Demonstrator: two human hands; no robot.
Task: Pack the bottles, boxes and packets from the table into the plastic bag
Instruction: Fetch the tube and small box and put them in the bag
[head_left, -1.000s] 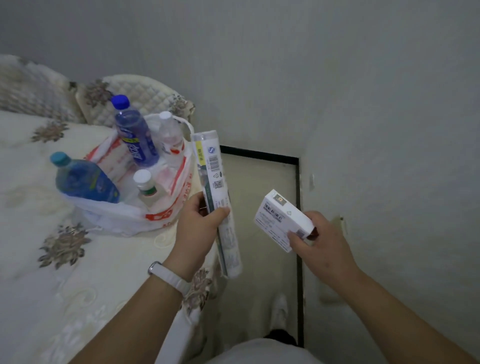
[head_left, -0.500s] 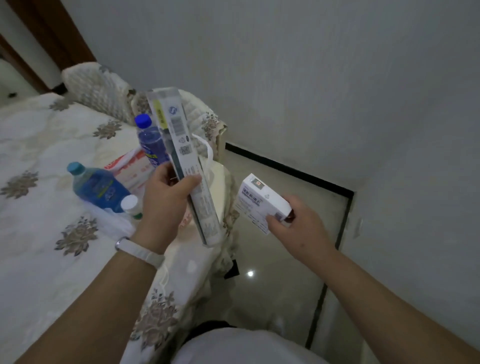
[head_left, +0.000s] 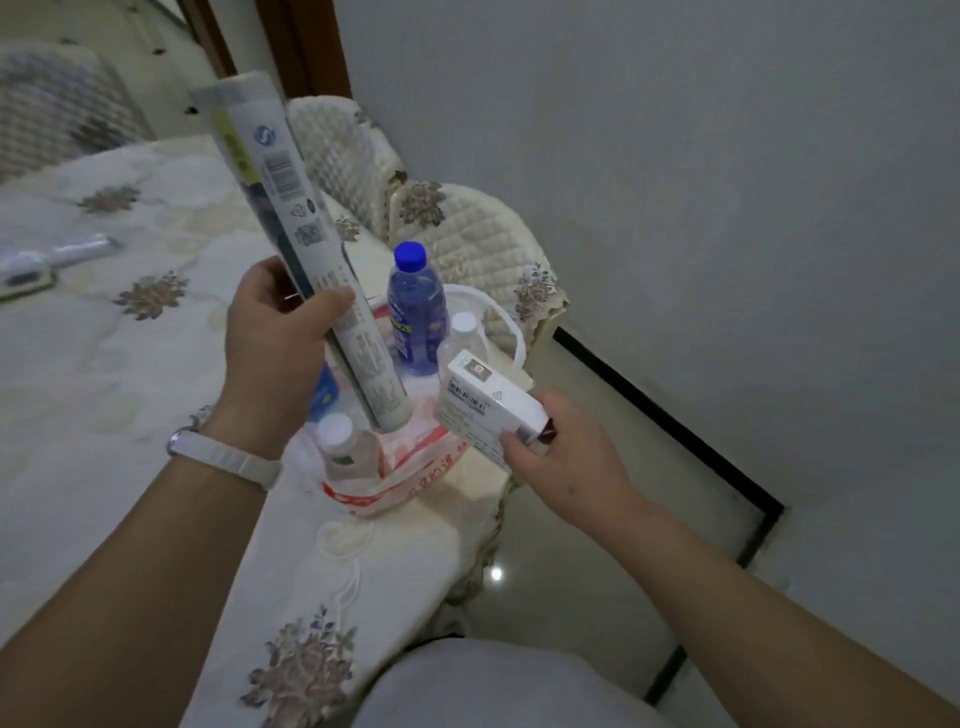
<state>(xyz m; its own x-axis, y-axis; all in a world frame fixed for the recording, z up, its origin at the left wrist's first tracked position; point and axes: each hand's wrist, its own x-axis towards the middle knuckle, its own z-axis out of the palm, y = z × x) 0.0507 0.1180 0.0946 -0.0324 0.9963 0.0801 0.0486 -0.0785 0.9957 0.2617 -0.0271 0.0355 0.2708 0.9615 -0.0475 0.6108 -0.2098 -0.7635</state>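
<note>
So we've got the desk (head_left: 130, 395) with its embroidered cloth taking up the whole 9 o'clock side of the view, and the plastic bag (head_left: 415, 467) sitting right at the desk's corner, just about dead center. It's already holding a blue-capped bottle (head_left: 415, 306) standing upright at the back, a white-capped bottle (head_left: 345, 452) at the front, and another clear one (head_left: 462, 332) at 3 o'clock of the blue one.

Our left hand (head_left: 275, 348) has the long box (head_left: 296, 244) in a wrap grip around its lower half, fingers and thumb closed round it, top end leaning off toward 11 o'clock and the bottom end poking down into the bag's mouth. Wrist is cocked back, watch band (head_left: 223, 457) showing, forearm coming in from 7 o'clock.

Our right hand (head_left: 566, 457) is pinching the small white box (head_left: 483, 410) by its near end, thumb on the underside edge, fingers mostly hidden behind it. Forearm runs in from 5 o'clock, and the box hovers just over the 3 o'clock rim of the bag.

How we'd do this bit: the long box is the awkward one, so it probably wants to slide in steep, into the gap between the bottles, instead of landing on a cap and tipping something. Then tuck the small box flat against the side. The bag looks floppy and sits close to the desk edge, so an easy push, not a shove.

There's also something pale lying further out on the desk at 9 o'clock (head_left: 52, 260), too blurry to say what.
</note>
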